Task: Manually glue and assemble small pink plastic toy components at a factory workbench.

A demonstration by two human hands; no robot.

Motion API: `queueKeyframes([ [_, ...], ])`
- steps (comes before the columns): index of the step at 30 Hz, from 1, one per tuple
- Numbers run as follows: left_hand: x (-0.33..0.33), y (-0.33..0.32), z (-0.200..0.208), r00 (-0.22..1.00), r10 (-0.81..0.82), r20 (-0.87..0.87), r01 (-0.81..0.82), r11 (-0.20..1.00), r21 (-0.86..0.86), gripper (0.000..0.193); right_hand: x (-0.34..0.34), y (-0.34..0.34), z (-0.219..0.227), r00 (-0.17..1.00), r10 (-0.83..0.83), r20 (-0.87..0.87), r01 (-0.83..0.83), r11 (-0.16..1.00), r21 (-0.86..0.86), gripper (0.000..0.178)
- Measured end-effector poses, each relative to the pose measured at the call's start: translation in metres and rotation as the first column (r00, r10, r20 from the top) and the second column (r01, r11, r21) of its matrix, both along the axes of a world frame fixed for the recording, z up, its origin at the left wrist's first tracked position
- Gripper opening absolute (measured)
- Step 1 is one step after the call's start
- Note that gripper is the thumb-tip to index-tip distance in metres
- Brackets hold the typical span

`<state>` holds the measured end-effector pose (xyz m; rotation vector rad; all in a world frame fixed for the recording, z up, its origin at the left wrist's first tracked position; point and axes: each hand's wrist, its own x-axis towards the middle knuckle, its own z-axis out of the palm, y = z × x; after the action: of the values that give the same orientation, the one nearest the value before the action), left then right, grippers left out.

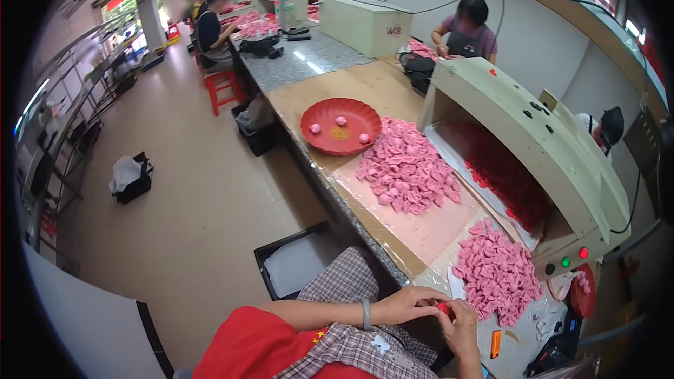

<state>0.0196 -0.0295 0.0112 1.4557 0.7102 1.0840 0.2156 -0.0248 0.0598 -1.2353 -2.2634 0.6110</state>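
Note:
Close to my body at the table's near edge, my left hand (408, 304) and my right hand (460, 326) meet with fingertips closed on one small red piece (442, 307). Its exact kind is hidden by the fingers. Just beyond my hands lies a heap of small pink curled pieces (495, 271). A second, larger pink heap (407, 165) is farther up the table, partly on a pale pink sheet (428, 231). Next to that heap stands a red scalloped dish (330, 139) with three small pink balls in it.
At the right a cream arched machine (540, 126) with lit buttons holds many red pieces (502, 179). An orange cutter-like tool (496, 344) lies by my right hand. A black bin (284, 288) is on the floor at left. Several people work farther back.

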Motion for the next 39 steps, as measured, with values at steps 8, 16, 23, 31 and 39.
queueKeyframes([
  [8, -0.005, -0.006, -0.012, 0.998, 0.059, -0.002, -0.059, 0.994, -0.094, 0.027, -0.009, -0.006, -0.016, 0.991, -0.069, -0.111, 0.053, 0.989, -0.135, 0.017],
  [16, -0.001, 0.0, -0.026, 1.0, 0.002, -0.003, -0.002, 1.0, -0.027, 0.027, -0.008, -0.01, 0.002, 0.996, 0.087, 0.013, -0.088, 0.99, 0.108, 0.013],
  [23, -0.009, 0.001, -0.023, 0.997, 0.009, -0.076, 0.004, 0.986, 0.168, 0.026, -0.011, -0.013, 0.012, 0.975, 0.135, 0.176, -0.17, 0.965, 0.2, 0.01],
  [31, -0.008, -0.006, -0.015, 0.999, -0.02, -0.033, 0.027, 0.97, 0.243, 0.023, -0.001, -0.012, 0.011, 0.958, 0.269, 0.102, -0.286, 0.93, 0.23, 0.008],
  [39, -0.011, -0.013, 0.001, 0.998, -0.04, -0.053, 0.053, 0.966, 0.252, 0.019, 0.011, -0.018, -0.004, 0.955, 0.247, 0.165, -0.281, 0.93, 0.236, 0.016],
])
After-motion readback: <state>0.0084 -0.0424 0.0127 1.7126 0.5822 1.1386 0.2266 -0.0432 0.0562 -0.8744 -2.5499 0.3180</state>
